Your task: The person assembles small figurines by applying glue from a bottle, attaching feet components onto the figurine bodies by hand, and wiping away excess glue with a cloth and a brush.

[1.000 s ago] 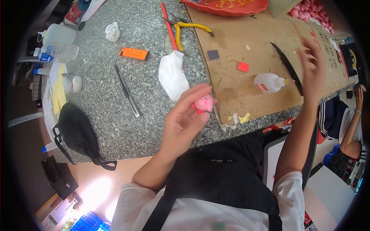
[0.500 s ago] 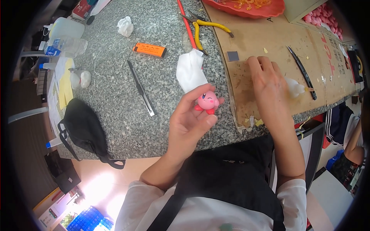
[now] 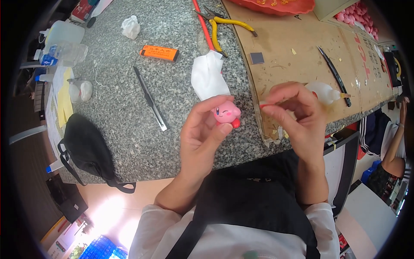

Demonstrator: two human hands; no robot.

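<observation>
Bright, even daylight fills the scene. The granite counter (image 3: 142, 108) and cardboard sheet (image 3: 297, 56) are evenly lit, with only soft, short shadows under the objects. A washed-out glare patch sits on the floor (image 3: 103, 211) at 7 o'clock. The centre is sharp. Strong fisheye distortion bends the counter edge, and a black vignette rings the frame, heaviest from 8 to 10 o'clock. Detail softens toward the rim.

Between the left hand (image 3: 202, 134) and right hand (image 3: 295, 116), at the granite counter's (image 3: 129, 129) near edge, only a narrow gap stays open. Behind it, crumpled white tissue (image 3: 209, 75) blocks the way; left lies a craft knife (image 3: 150, 98). Open granite runs between the knife and the black bag (image 3: 88, 151) at the near-left corner.
</observation>
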